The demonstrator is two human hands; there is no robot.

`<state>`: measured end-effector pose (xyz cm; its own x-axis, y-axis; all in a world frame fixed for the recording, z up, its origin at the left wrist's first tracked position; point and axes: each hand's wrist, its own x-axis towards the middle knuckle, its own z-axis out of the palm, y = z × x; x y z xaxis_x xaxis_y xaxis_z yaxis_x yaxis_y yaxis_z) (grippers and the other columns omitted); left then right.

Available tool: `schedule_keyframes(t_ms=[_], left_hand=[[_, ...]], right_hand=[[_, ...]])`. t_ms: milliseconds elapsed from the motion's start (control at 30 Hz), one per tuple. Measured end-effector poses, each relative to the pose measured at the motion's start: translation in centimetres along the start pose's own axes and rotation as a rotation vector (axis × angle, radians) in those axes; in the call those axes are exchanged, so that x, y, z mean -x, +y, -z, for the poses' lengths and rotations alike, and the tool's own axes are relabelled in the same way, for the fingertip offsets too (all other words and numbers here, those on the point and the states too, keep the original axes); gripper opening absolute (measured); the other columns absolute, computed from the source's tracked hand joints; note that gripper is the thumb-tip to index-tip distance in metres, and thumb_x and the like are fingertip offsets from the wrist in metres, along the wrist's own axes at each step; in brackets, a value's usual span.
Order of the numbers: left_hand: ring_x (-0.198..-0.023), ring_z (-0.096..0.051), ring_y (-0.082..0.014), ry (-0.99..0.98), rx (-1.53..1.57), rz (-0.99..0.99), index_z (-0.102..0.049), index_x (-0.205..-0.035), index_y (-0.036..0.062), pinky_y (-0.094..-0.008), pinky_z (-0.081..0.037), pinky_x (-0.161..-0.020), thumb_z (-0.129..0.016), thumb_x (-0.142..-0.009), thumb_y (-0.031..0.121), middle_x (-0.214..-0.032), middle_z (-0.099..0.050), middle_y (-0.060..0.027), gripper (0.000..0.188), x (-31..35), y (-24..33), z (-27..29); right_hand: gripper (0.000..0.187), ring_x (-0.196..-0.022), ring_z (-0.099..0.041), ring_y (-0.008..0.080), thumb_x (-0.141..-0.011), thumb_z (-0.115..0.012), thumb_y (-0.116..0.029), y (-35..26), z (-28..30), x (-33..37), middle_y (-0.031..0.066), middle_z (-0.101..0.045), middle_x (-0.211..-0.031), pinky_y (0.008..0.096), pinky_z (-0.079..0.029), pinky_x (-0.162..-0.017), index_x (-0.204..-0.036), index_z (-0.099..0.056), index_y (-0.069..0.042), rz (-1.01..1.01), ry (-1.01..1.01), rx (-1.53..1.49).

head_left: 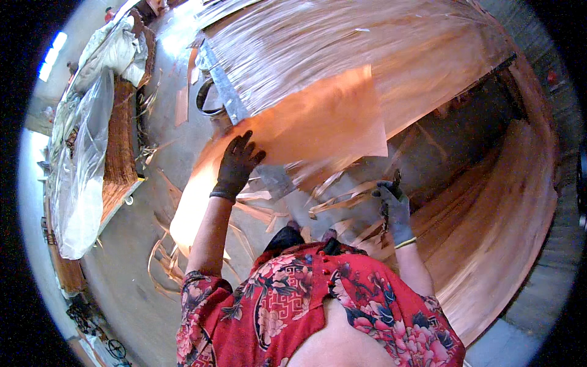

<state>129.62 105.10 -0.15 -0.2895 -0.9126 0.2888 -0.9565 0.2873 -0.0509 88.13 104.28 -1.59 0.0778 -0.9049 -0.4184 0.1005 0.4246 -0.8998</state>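
Note:
A thin orange-brown sheet of wood veneer lies over the near edge of a broad veneer stack, its left part drooping toward the floor. My left hand, in a dark glove, rests on this sheet with its fingers stretched out and apart. Just beyond it, a flat grey metal bar runs along the stack's left end. My right hand, in a grey glove with dark fingertips, is closed around a slim dark tool whose kind I cannot make out. It hangs below the sheet's right corner, apart from it.
The large veneer stack spreads ahead, and more brown sheets curve down at my right. Torn veneer strips litter the floor around my feet. A dark ring sits beside the bar. At left stands another stack under clear plastic.

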Motion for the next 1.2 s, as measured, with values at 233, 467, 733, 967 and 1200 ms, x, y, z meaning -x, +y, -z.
schedule_keyframes(t_ms=[233, 467, 733, 967, 1200], left_hand=[[-0.117, -0.047, -0.0315, -0.047, 0.082, 0.009, -0.066, -0.105, 0.0192, -0.0410, -0.037, -0.100, -0.057, -0.083, 0.014, -0.130, -0.048, -0.0156, 0.024, -0.3, -0.8, -3.1], [-0.108, -0.053, -0.0216, 0.076, 1.126, 0.714, -0.044, -0.126, 0.0023, -0.0324, -0.048, -0.090, -0.054, -0.089, 0.007, -0.125, -0.049, -0.0109, 0.039, 0.1, 1.5, -5.6], [-0.125, -0.040, -0.0269, -0.134, 0.584, 0.620, -0.048, -0.126, 0.0042, -0.0371, -0.029, -0.106, -0.057, -0.085, 0.025, -0.133, -0.045, -0.0140, 0.048, -0.1, 4.6, -2.5], [-0.104, -0.057, -0.0201, 0.361, 1.232, 1.166, -0.043, -0.130, -0.0007, -0.0314, -0.039, -0.094, -0.056, -0.087, 0.017, -0.115, -0.061, -0.0082, 0.048, 3.2, 11.7, 2.8], [-0.083, -0.061, -0.0191, 1.033, 1.192, 1.854, -0.027, -0.134, -0.0086, -0.0306, -0.047, -0.076, -0.056, -0.087, 0.023, -0.095, -0.066, -0.0132, 0.064, 7.6, 14.6, -5.4]], right_hand=[[0.030, -0.042, -0.037, 0.0025, -0.084, -0.061, -0.018, -2.4, -1.0, -4.0, -0.0028, -0.055, -0.071, 0.0195, -0.031, -0.038, -0.111, -0.057, -0.006, 0.103, 0.039, -0.003], [0.045, -0.045, -0.039, 0.0023, -0.088, -0.048, -0.016, -4.0, -2.2, -11.0, 0.0048, -0.061, -0.086, 0.0120, -0.035, -0.039, -0.131, -0.038, -0.009, -0.049, -0.120, -0.339], [0.061, -0.044, -0.036, 0.0053, -0.084, -0.057, -0.006, -13.2, -13.5, -13.4, -0.0057, -0.035, -0.055, 0.0201, -0.028, -0.040, -0.137, -0.028, -0.016, 0.246, -0.157, -0.213], [0.011, -0.044, -0.038, 0.0057, -0.079, -0.067, -0.003, -24.3, -19.4, -11.8, -0.0030, -0.049, -0.064, 0.0229, -0.036, -0.044, -0.082, -0.057, -0.008, 0.467, -0.548, 0.052], [0.024, -0.058, -0.054, 0.0126, -0.080, -0.061, 0.002, -28.3, -22.2, -13.7, 0.0089, -0.062, -0.095, 0.0254, -0.044, -0.045, -0.104, -0.060, 0.001, 1.036, -0.845, 0.138]])
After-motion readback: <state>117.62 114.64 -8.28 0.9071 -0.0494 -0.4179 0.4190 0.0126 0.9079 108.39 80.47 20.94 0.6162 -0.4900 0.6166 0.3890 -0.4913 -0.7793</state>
